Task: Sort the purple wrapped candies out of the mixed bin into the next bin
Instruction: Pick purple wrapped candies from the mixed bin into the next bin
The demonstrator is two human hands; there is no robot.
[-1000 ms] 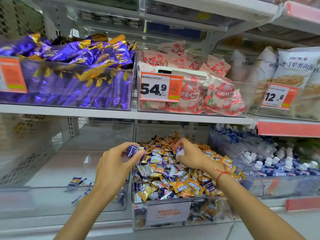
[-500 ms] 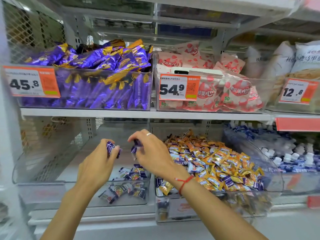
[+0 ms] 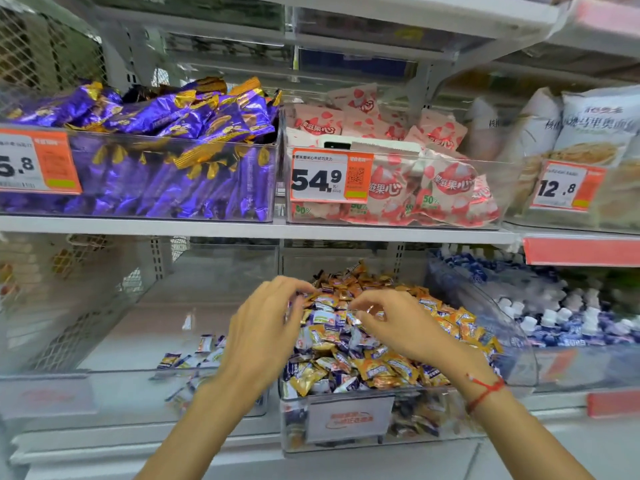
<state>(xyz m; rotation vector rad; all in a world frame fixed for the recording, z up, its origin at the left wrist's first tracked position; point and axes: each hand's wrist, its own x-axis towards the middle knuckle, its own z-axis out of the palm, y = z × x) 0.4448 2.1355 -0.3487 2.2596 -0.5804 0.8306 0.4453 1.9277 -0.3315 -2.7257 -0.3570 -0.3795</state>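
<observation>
mixed bin (image 3: 349,419) on lower shelf, heaped with candies (image 3: 374,344) | next bin (image 3: 114,386) touching its left: few candies near front-right corner | both hands over the heap

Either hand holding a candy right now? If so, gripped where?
Cannot tell. Both the left hand and right hand hover with curled fingers over the mixed bin; motion blur hides any candy between the fingertips.

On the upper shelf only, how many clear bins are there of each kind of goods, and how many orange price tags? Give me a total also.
Bin of purple bars: 1
Bin of pink packets: 1
Bin of white bags: 1
Orange price tags: 3
Total: 6
</observation>
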